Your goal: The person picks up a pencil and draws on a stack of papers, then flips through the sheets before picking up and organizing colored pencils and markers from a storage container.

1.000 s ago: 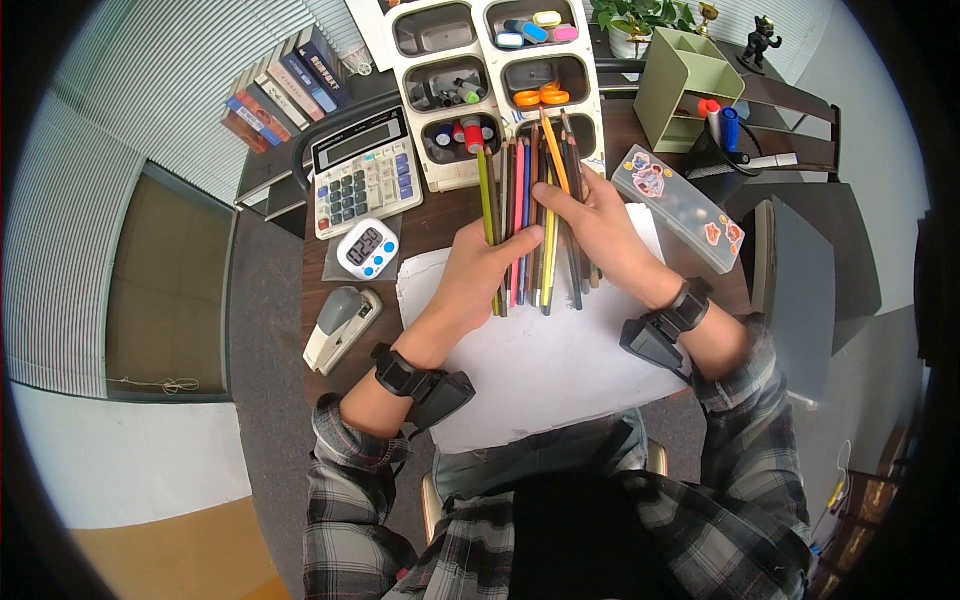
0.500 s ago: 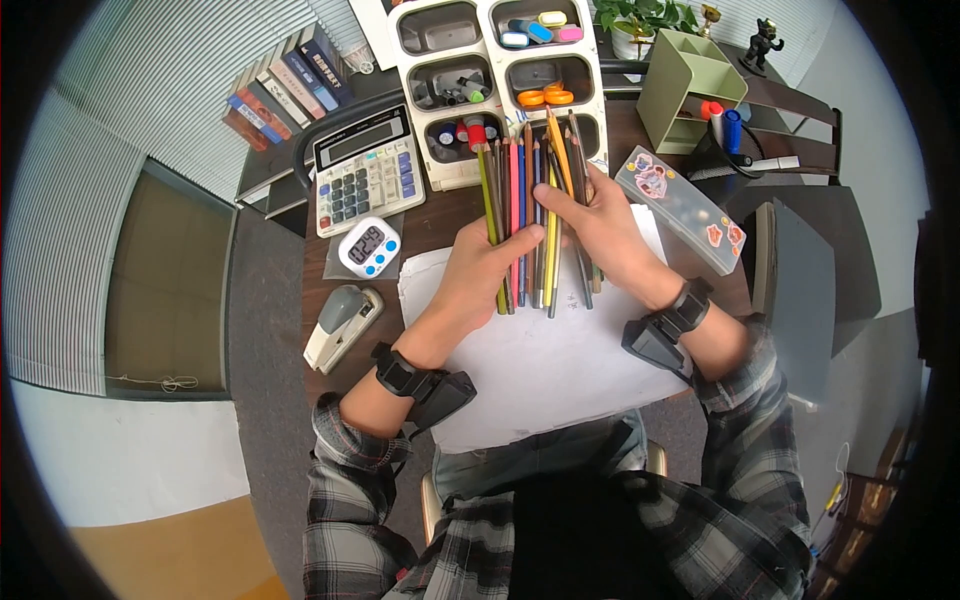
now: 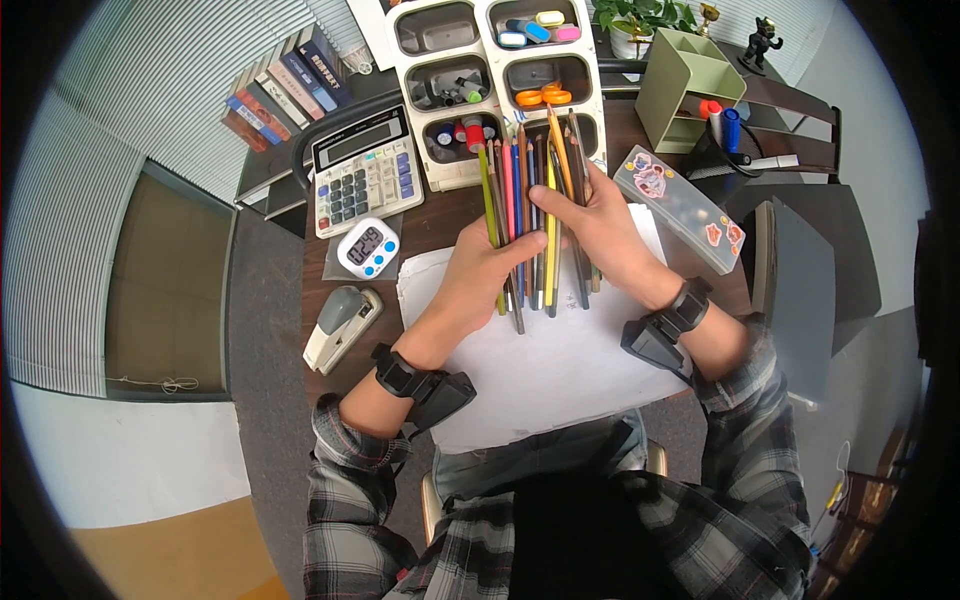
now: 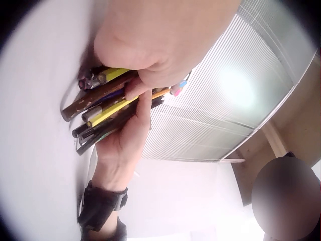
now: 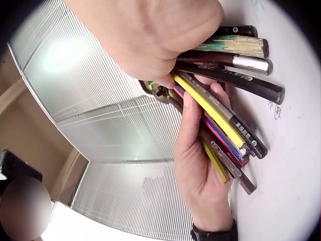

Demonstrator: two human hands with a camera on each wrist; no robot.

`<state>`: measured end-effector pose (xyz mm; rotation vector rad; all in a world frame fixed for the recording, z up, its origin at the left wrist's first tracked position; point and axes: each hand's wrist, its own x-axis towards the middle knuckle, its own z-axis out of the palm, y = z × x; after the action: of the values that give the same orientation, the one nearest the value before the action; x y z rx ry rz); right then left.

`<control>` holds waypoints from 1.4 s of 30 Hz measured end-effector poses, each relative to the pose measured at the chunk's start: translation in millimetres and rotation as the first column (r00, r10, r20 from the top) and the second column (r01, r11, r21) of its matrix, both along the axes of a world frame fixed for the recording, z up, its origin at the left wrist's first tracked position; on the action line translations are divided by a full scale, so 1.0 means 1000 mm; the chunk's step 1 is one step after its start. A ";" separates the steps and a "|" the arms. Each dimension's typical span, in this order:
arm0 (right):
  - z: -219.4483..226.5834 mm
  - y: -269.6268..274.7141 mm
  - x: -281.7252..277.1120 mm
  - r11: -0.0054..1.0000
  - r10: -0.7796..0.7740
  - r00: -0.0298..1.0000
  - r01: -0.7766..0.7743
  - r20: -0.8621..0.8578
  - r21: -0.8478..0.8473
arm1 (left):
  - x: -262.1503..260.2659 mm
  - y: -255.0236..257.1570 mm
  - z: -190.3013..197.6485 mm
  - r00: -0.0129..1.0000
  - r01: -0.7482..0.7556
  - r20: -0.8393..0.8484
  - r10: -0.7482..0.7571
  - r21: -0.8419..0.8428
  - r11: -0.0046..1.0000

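Note:
Both hands hold a bundle of coloured pencils [image 3: 517, 195] over the white paper [image 3: 560, 385], points facing away from the body. My left hand [image 3: 475, 268] grips the left part of the bundle, thumb laid across olive, brown, pink and blue pencils. My right hand [image 3: 612, 235] grips the right part, its thumb across the middle beside a yellow pencil [image 5: 213, 108]. One brown pencil [image 4: 93, 100] juts out past the other blunt ends. The blunt ends stand close over the paper in both wrist views. Palms hide the middle of the bundle.
Beyond the pencils stands a white organizer [image 3: 493, 95] with markers and orange scissors [image 3: 543, 97]. Left lie a calculator [image 3: 368, 180], a timer [image 3: 367, 248] and a stapler [image 3: 343, 328]. A stickered pencil case [image 3: 680, 207] and a green holder [image 3: 690, 85] are at right.
A brown pencil by my left thumb has slid toward the body and now sticks out below the rest. Pencils on the right have shifted slightly within the grip. Both hands stay nearly in place.

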<state>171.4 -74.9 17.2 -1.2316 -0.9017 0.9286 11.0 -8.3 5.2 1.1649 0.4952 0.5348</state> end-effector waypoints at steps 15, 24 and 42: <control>0.002 0.000 -0.002 1.000 0.003 0.999 -0.002 -0.044 0.027 | 0.002 -0.003 0.005 0.999 0.042 -0.025 -0.042 0.008 0.999; 0.007 -0.001 -0.004 1.000 -0.014 1.000 0.013 -0.027 -0.017 | 0.001 -0.002 0.002 0.999 0.024 -0.039 -0.021 0.058 0.998; 0.007 -0.001 -0.002 0.998 -0.056 0.998 0.056 0.012 -0.028 | -0.003 0.003 -0.003 0.998 0.059 -0.026 -0.058 0.015 0.998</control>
<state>169.2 -76.3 24.5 -1.2811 -0.8612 0.8930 7.9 -5.6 1.9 1.1992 0.4782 0.4748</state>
